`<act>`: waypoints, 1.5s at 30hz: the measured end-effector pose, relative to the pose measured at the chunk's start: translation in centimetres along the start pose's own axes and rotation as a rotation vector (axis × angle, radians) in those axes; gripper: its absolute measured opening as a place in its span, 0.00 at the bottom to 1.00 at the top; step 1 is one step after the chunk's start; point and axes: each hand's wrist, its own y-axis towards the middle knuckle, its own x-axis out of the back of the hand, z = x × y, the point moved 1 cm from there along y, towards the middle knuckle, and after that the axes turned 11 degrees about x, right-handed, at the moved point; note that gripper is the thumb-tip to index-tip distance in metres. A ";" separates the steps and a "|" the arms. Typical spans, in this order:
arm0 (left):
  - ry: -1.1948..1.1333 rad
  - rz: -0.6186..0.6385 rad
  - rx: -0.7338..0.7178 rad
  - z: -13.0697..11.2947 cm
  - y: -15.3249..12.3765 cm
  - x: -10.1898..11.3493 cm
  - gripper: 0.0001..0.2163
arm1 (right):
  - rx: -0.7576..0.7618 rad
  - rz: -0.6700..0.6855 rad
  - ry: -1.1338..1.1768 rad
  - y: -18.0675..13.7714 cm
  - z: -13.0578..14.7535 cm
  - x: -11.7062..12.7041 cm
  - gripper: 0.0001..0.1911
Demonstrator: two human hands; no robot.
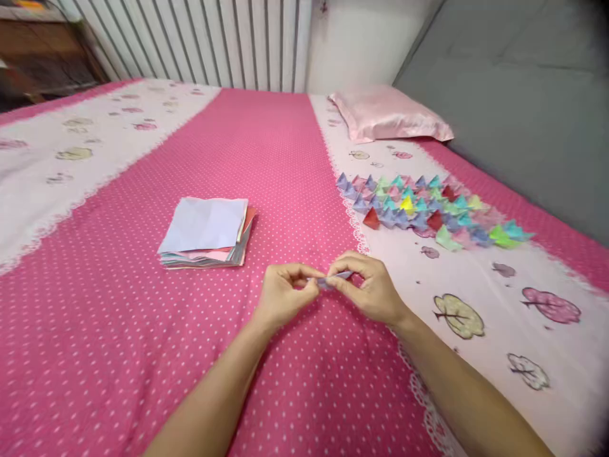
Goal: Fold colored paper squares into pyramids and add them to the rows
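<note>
My left hand (pixel 284 294) and my right hand (pixel 371 287) meet over the pink dotted bedsheet (pixel 143 330), both pinched on a small folded piece of pale blue-grey paper (pixel 333 279) held between their fingertips. A stack of square coloured paper sheets (pixel 205 232), pale blue on top, lies to the left of my hands. Beyond my right hand, several small folded paper shapes (pixel 423 208) in blue, green, pink, red and yellow lie in rows on the white part of the sheet.
A pink satin pillow (pixel 387 113) rests at the far end of the bed. A grey padded headboard or wall (pixel 523 95) runs along the right. Striped white panelling (pixel 214 38) stands behind the bed, with dark wooden furniture (pixel 42 57) at far left.
</note>
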 end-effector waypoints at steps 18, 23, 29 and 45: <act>-0.153 0.197 0.071 -0.1 0.1 -0.8 0.10 | -0.140 -0.227 0.261 -0.2 -1.3 -0.4 0.03; -0.200 0.085 0.045 -0.2 0.3 -0.2 0.09 | -0.172 -0.183 0.357 -0.4 -1.1 -0.7 0.06; -0.273 0.112 0.075 -0.4 0.2 -0.1 0.12 | -0.231 -0.110 0.493 -0.2 -1.0 -0.8 0.06; -0.111 0.153 0.022 0.1 0.3 0.1 0.12 | -0.235 -0.121 0.440 -0.5 -1.4 -1.1 0.09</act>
